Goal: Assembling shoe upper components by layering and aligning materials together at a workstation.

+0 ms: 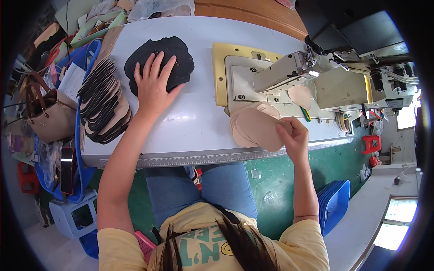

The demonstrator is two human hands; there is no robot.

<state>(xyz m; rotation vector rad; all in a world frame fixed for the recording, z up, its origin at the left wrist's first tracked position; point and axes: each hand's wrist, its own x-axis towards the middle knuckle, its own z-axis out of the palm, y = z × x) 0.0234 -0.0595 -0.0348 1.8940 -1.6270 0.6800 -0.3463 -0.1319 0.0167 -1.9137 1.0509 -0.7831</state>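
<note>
The left hand [154, 86] lies splayed, its grip released, over matte black, lobed pieces [184, 72] on the smooth white bench [199, 119]. The right hand [296, 137] has its grip pinched on a thin, rounded beige piece [266, 130] above a fanned beige pile [238, 128] beside the sewing machine [281, 72]. Overlapping black-and-beige pieces [103, 101] form a ridged stack at left.

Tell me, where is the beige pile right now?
In the head view, the beige pile lies just right of centre by the table's front edge, in front of the sewing machine, left of the right hand.
</note>
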